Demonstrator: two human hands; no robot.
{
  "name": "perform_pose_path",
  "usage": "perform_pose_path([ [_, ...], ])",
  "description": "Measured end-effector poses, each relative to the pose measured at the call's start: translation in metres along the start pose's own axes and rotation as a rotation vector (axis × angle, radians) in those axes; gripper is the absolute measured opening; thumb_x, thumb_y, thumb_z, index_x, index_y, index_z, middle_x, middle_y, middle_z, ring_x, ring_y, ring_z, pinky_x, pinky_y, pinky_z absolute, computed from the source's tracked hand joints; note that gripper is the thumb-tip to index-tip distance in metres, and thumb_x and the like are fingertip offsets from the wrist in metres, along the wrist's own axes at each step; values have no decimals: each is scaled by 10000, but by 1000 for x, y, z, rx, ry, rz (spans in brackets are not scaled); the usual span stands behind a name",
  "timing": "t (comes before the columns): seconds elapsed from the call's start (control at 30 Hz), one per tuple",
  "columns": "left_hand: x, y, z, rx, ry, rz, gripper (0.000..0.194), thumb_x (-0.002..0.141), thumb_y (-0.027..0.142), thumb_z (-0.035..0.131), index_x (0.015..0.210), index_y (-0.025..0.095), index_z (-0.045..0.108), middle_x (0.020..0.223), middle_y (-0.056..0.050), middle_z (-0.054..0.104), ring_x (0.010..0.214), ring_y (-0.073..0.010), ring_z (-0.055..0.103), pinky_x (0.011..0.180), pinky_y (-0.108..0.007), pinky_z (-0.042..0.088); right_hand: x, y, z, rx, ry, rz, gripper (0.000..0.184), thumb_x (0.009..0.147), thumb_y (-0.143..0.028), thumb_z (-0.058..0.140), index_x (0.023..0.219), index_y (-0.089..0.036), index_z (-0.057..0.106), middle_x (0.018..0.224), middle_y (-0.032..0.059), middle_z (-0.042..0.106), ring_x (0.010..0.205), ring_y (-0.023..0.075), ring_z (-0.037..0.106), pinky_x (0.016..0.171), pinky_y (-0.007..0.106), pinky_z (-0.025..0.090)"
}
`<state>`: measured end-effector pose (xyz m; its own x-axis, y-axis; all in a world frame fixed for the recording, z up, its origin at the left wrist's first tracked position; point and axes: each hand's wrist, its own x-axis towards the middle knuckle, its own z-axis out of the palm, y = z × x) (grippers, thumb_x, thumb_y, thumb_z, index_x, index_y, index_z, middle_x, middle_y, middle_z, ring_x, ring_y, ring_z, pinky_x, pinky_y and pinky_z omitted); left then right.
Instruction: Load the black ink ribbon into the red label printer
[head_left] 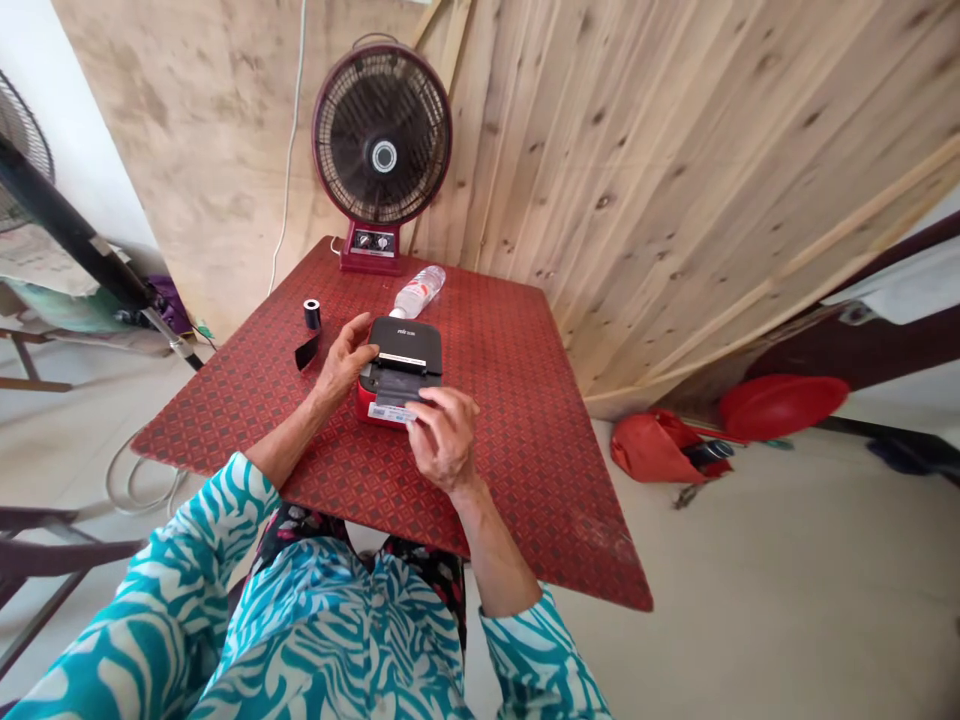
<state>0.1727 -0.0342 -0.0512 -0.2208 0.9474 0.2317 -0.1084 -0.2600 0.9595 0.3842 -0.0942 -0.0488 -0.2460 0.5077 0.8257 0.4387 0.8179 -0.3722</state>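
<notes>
A small label printer [409, 338] with a black lid and red base sits on the patterned red table [517, 430]. A dark, shiny strip of ribbon [399, 387] comes out at its front slot and lies over the near side. My left hand [349, 352] holds the printer's left side, its thumb on the lid's edge. With thumb and fingers closed, my right hand [445, 432] pinches the strip's right end. Left of the printer stands a small black roll [312, 313], with a loose black piece [307, 352] near it.
Behind the printer a clear plastic bottle [420, 291] lies on its side. A dark red fan [383, 140] stands at the table's back edge by the wooden wall [600, 180]. On the floor to the right are a red bag [651, 447] and a red basin [784, 405].
</notes>
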Motion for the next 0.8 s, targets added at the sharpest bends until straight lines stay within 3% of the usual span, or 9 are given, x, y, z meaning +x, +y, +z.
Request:
perform_pose_path([
  [0.07, -1, -2, 1, -45, 2, -28, 746, 737, 343, 711, 1434, 183, 500, 1528, -155, 534, 1453, -333, 464, 1224, -491, 348, 9, 9, 1, 217, 87, 289, 271, 915, -393, 575, 1137, -287, 688, 1186, 63, 688, 1151, 236, 624, 1024, 458, 467],
  [0.13, -2, -4, 1, -75, -7, -36, 736, 743, 347, 715, 1434, 204, 505, 1527, -137, 541, 1452, -327, 466, 1222, -486, 355, 23, 23, 8, 405, 267, 687, 361, 918, -482, 522, 1184, -277, 655, 1242, 68, 671, 1165, 226, 623, 1056, 476, 463],
  [0.17, -2, -4, 1, -90, -15, -39, 731, 748, 350, 716, 1435, 216, 506, 1525, -127, 546, 1447, -324, 472, 1217, -485, 363, 30, 30, 13, 489, 278, 836, 403, 872, -512, 567, 1183, -270, 650, 1250, 67, 672, 1165, 226, 623, 1069, 479, 460],
  [0.27, -2, -5, 1, -143, -33, -71, 731, 750, 352, 722, 1439, 234, 506, 1522, -114, 551, 1416, -322, 507, 1184, -480, 409, 45, 45, 29, 646, 251, 1044, 463, 693, -479, 723, 1091, -249, 664, 1162, 49, 709, 1121, 225, 637, 1051, 454, 484],
  [0.43, 0, -2, 1, -199, -48, -122, 750, 720, 311, 724, 1435, 227, 511, 1493, -108, 575, 1378, -314, 542, 1146, -457, 454, 44, 46, 39, 708, 243, 1049, 451, 695, -436, 705, 1099, -242, 649, 1150, 44, 732, 1071, 214, 669, 1012, 439, 521],
  [0.67, 4, 3, -1, -81, -118, -100, 775, 690, 225, 678, 1448, 236, 516, 1482, -103, 579, 1372, -308, 539, 1126, -457, 472, 39, 51, 30, 570, 65, 836, 420, 816, -369, 624, 1218, -249, 632, 1274, 72, 702, 1134, 194, 651, 1029, 427, 529],
  [0.8, -6, 3, -1, -171, -110, -128, 714, 742, 293, 697, 1436, 233, 540, 1436, -96, 625, 1287, -298, 603, 1092, -460, 493, 35, 52, 32, 567, 94, 869, 450, 840, -372, 575, 1266, -232, 607, 1319, 90, 676, 1183, 209, 632, 1054, 450, 515],
])
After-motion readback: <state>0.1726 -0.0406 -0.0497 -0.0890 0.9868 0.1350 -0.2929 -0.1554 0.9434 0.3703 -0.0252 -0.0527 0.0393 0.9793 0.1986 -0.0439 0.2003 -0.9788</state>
